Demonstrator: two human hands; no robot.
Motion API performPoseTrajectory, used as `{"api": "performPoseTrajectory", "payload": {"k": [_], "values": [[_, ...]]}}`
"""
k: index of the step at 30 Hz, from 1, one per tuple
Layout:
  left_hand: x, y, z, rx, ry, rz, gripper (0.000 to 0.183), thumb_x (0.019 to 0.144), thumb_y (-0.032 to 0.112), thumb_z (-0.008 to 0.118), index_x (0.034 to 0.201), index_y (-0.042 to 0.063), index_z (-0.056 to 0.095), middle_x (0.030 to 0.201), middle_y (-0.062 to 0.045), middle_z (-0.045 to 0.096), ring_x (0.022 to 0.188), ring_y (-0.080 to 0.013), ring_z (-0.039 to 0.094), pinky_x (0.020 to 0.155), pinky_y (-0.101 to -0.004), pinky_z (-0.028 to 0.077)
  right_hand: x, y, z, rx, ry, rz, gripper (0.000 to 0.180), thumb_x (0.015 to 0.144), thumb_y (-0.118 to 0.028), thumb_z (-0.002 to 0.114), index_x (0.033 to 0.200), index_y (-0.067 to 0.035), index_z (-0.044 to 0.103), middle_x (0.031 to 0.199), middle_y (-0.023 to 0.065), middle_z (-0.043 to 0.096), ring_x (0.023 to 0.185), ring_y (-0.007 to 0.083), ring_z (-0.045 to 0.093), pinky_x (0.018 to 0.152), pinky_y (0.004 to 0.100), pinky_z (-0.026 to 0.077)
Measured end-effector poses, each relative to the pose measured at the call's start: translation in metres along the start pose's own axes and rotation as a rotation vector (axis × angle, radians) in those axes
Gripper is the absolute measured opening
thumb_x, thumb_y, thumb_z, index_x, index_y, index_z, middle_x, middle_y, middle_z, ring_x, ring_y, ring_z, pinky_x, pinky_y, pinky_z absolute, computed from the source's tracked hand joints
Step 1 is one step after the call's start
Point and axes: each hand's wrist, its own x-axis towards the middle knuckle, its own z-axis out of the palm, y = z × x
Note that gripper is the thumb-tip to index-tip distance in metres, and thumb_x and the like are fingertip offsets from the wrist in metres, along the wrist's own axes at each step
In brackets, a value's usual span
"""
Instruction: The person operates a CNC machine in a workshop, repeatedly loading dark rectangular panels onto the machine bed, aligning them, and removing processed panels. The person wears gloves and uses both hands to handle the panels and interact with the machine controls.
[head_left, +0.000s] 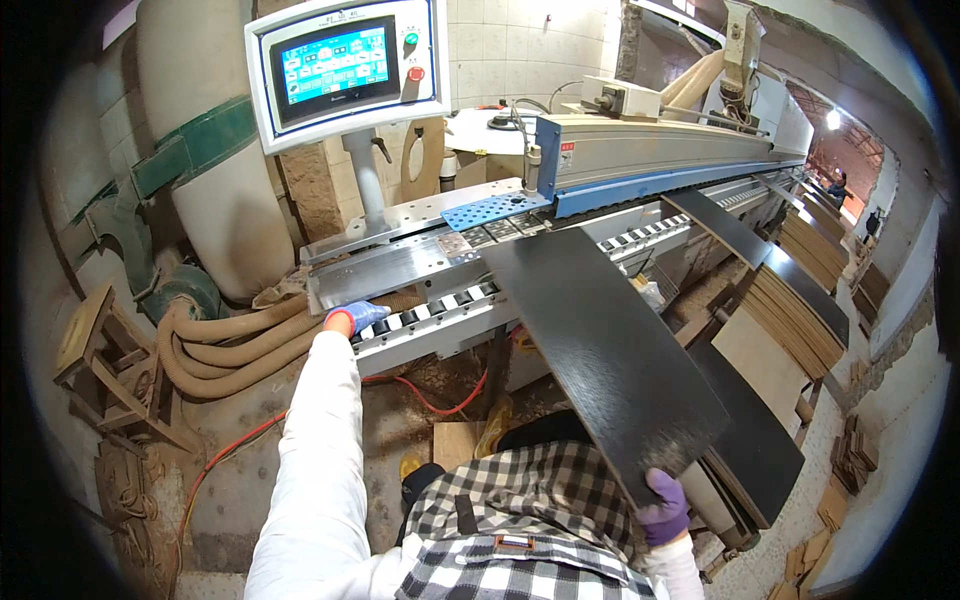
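Observation:
A long black board (607, 352) spans from the feed end of an edge banding machine (637, 150) down towards my body. My right hand (664, 506), in a purple glove, grips its near end, thumb on top and fingers hidden beneath. Over at the left, my left hand (360, 315), in a blue glove with a red cuff, rests at the end of the roller track (431, 309); it holds no board, and whether its fingers are closed is unclear. The board's far end lies on the machine's infeed beside the blue perforated plate (487, 210).
More black boards (750, 420) are stacked at my right, with further stacks (795, 307) behind. Another board (716, 225) lies on the track farther along. A control panel (345, 67) stands at upper left, above ribbed hoses (232, 360). A red hose (442, 411) crosses the floor. Someone (838, 187) stands far off.

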Motion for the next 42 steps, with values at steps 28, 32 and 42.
{"api": "performPoseTrajectory", "payload": {"k": [28, 32, 42], "values": [[0.000, 0.001, 0.003, -0.016, 0.020, -0.066, 0.053, 0.088, 0.051, 0.050, 0.112, 0.006, 0.065, 0.108, -0.009, 0.067, 0.086, -0.0231, 0.062, 0.083, -0.0356, 0.046, 0.064, 0.095, 0.113, -0.402, -0.358, 0.455, 0.020, 0.091, -0.018, 0.047, 0.081, -0.002, 0.055, 0.058, 0.0034, 0.052, 0.048, 0.0091, 0.047, 0.043, 0.0208, 0.034], [0.001, 0.000, 0.002, 0.029, 0.035, -0.045, 0.055, 0.088, 0.052, 0.050, 0.113, 0.005, 0.064, 0.110, -0.010, 0.066, 0.092, -0.0224, 0.061, 0.087, -0.0350, 0.044, 0.059, 0.098, 0.117, -0.365, -0.214, 0.457, 0.019, 0.090, -0.019, 0.049, 0.082, -0.003, 0.055, 0.062, 0.0029, 0.052, 0.048, 0.0084, 0.046, 0.043, 0.0206, 0.033], [-0.001, 0.003, 0.000, 0.042, -0.016, -0.070, 0.062, 0.087, 0.057, 0.046, 0.120, 0.007, 0.060, 0.127, -0.016, 0.056, 0.119, -0.0329, 0.050, 0.101, -0.0365, 0.036, 0.081, 0.078, 0.095, -0.183, -0.099, 0.273, 0.018, 0.087, -0.020, 0.057, 0.093, -0.003, 0.055, 0.070, 0.0057, 0.057, 0.047, 0.0096, 0.048, 0.039, 0.0182, 0.033]]}}
